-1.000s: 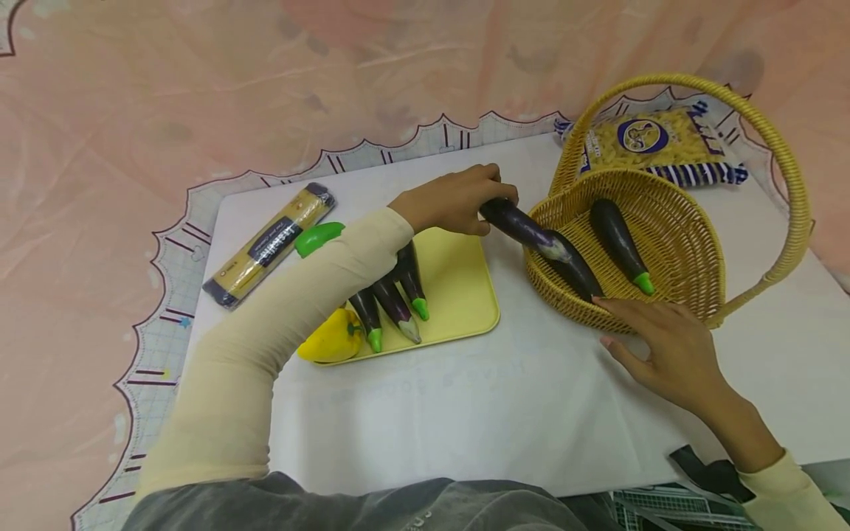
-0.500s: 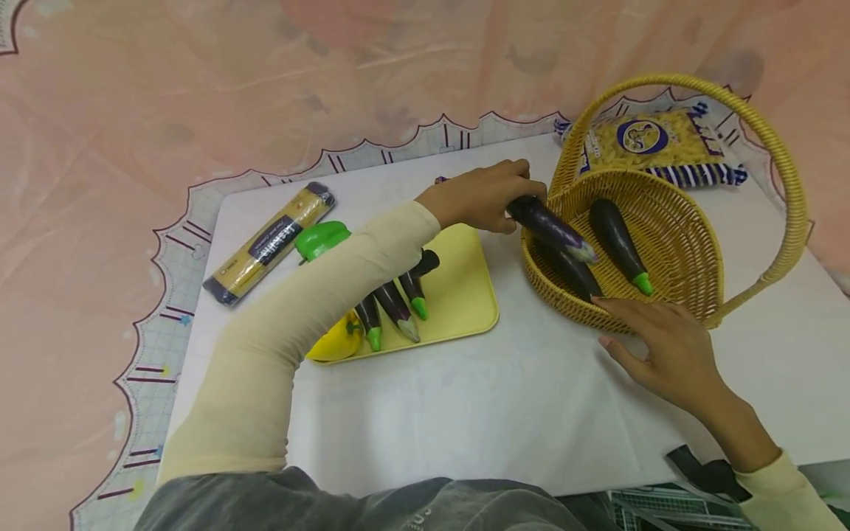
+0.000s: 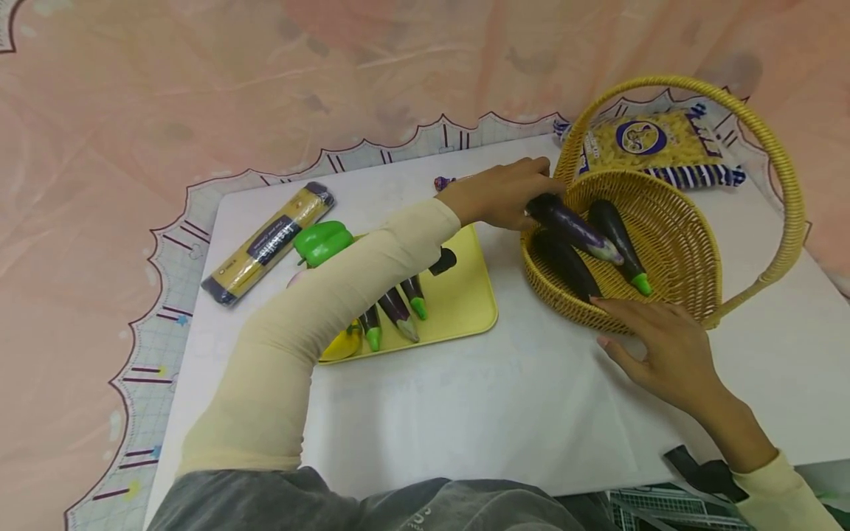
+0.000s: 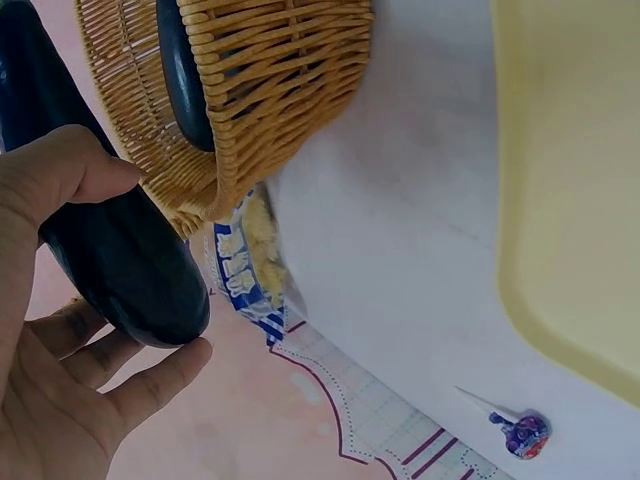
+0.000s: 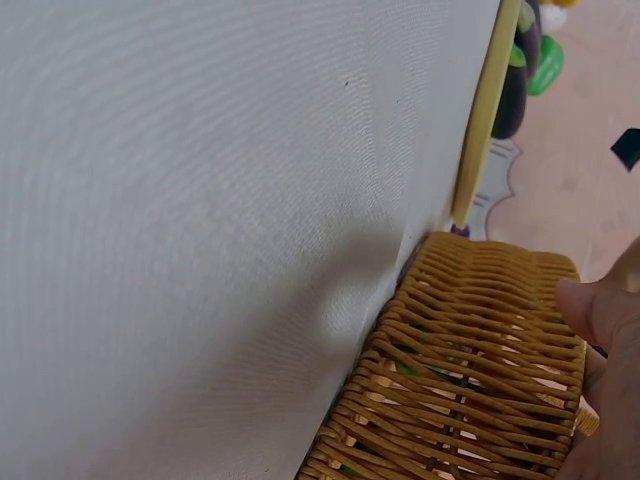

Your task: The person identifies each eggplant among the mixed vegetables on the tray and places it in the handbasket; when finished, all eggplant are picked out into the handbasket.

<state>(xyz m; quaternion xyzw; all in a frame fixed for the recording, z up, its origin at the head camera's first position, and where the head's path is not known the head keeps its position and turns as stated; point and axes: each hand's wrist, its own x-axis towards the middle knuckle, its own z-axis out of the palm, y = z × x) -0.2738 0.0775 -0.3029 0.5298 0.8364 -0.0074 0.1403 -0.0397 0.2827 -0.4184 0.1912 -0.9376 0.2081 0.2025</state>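
Note:
My left hand (image 3: 505,193) grips a dark purple eggplant (image 3: 579,230) by one end, its other end slanting over the wicker basket (image 3: 690,221). In the left wrist view, thumb and fingers stand on either side of this eggplant (image 4: 130,262). Two more eggplants lie inside the basket: one by the near left wall (image 3: 564,265), one with a green tip (image 3: 624,247). My right hand (image 3: 671,361) holds the basket's near rim, fingers over it and thumb outside; the right wrist view shows the thumb beside the woven wall (image 5: 470,360), the other fingers partly hidden.
Left of the basket, a yellow tray (image 3: 465,295) bears several eggplants (image 3: 398,313) and a yellow pepper (image 3: 344,343). Beyond are a green pepper (image 3: 323,242) and a spaghetti pack (image 3: 265,247). A pasta bag (image 3: 654,144) lies behind the tall basket handle (image 3: 793,199). A lollipop (image 4: 525,435) lies near the tray.
My left hand has moved right, carrying the eggplant from the basket's left edge to over its inside. The right hand has stayed at the rim.

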